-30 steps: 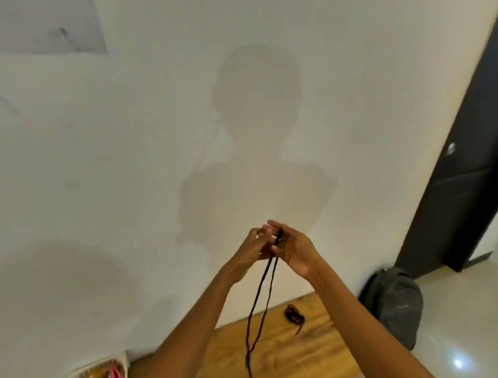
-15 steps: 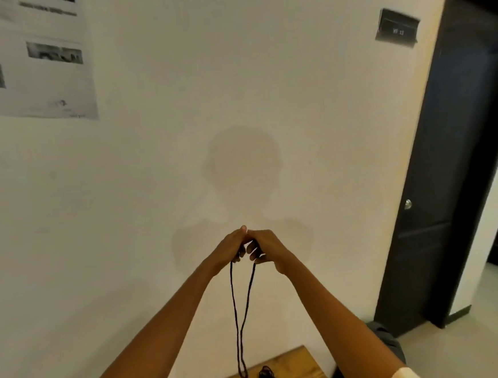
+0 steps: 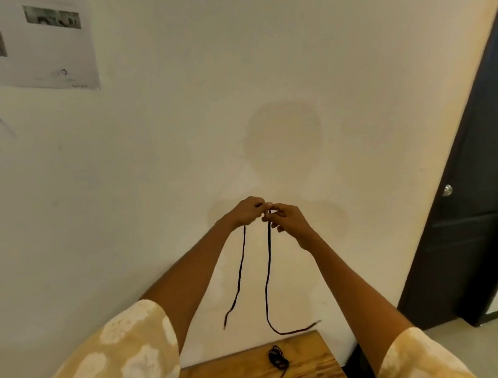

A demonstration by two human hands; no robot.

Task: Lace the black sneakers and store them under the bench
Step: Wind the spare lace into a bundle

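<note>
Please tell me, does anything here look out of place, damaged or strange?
Nothing looks damaged. Both hands, left hand and right hand, pinch one black lace whose ends hang unevenly. A second lace lies bunched in a tangle on the wooden bench. No sneakers are in view.

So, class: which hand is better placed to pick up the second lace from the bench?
Probably right: both hands pinch the lace, but the spare lace lies below the right hand.
</note>
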